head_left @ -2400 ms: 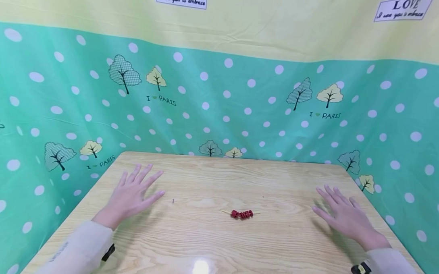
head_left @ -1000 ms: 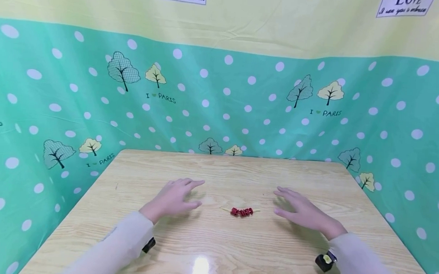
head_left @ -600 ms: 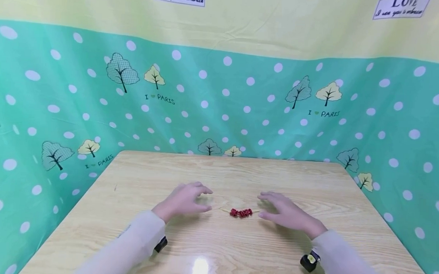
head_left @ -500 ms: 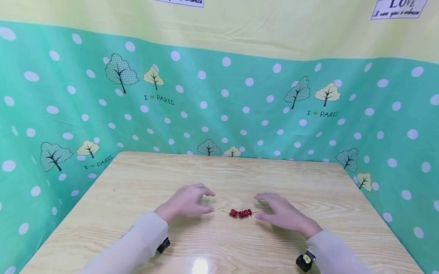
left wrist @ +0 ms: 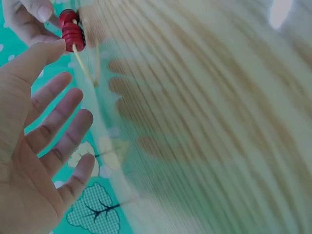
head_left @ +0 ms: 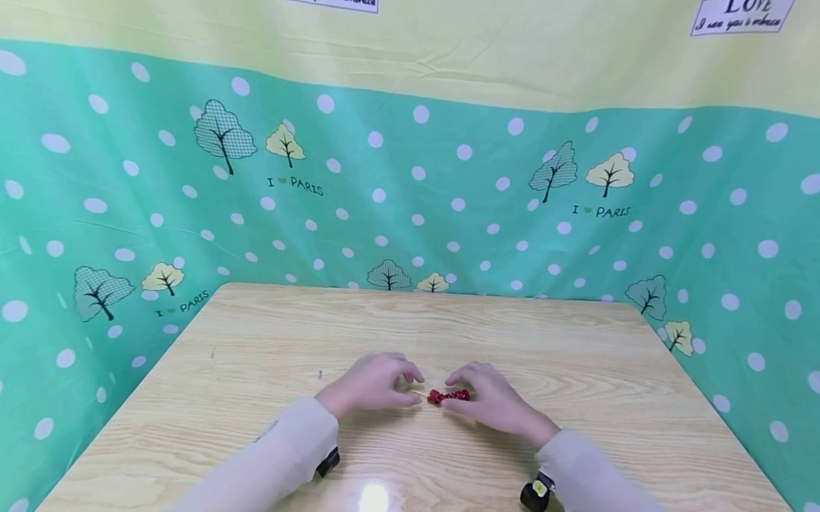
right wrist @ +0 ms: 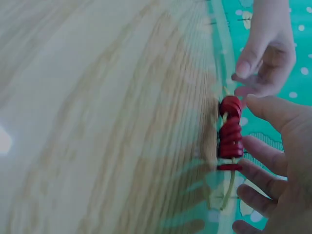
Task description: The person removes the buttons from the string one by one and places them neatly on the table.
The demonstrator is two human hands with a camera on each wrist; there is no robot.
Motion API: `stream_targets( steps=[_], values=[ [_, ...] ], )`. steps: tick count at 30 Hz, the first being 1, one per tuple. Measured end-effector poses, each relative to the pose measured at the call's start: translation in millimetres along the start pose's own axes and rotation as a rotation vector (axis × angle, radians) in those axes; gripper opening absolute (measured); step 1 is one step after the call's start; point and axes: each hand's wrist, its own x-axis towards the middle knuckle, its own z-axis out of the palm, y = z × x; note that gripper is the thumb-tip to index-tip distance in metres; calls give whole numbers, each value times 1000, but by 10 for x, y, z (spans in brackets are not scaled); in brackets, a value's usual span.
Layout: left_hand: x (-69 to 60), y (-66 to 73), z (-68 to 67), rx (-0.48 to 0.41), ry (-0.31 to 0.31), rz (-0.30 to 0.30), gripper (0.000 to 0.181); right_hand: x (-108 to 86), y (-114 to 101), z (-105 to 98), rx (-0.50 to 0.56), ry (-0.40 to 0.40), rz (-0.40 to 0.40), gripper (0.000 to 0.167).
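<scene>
Several red ring-shaped beads are threaded on a pale yellow cord, lying on the wooden table. In the head view my left hand is at the cord's left end, thumb and forefinger apart. My right hand comes over the beads from the right and partly hides them. The right wrist view has the beads beside the right fingers, which are spread and not closed round them; one cord end hangs below. In the left wrist view the left hand shows loosely bent, spread fingers.
The light wood table reaches back to a green polka-dot cloth that also hangs along both sides. A small dark mark is on the table left of the left hand. Black wrist cameras sit under both sleeves.
From wide apart near the table's sides, both hands have moved inward to the beads. The right hand now covers the right part of the string. The beads have stayed about where they were.
</scene>
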Motion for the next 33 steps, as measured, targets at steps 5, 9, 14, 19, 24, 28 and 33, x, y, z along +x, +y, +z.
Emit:
stream_targets(
  steps=[5,9,14,19,24,28,33],
  values=[
    [40,42,38,7,14,1,33,46,-38,65,-9,17,-2,33],
    [58,66,58,2,25,7,32,64,-66,94,-14,25,-2,30],
    [90,90,81,6,27,21,31,89,-73,120,-8,24,4,26],
    [122,115,110,20,12,6,28,107,-75,145,-16,16,25,20],
    [154,133,136,42,17,-16,26,124,-81,165,-5,21,22,13],
    [174,143,150,62,35,-14,24,133,-71,182,-6,32,32,10],
    [194,150,159,58,43,-18,21,133,-54,193,-20,42,42,9]
  ],
)
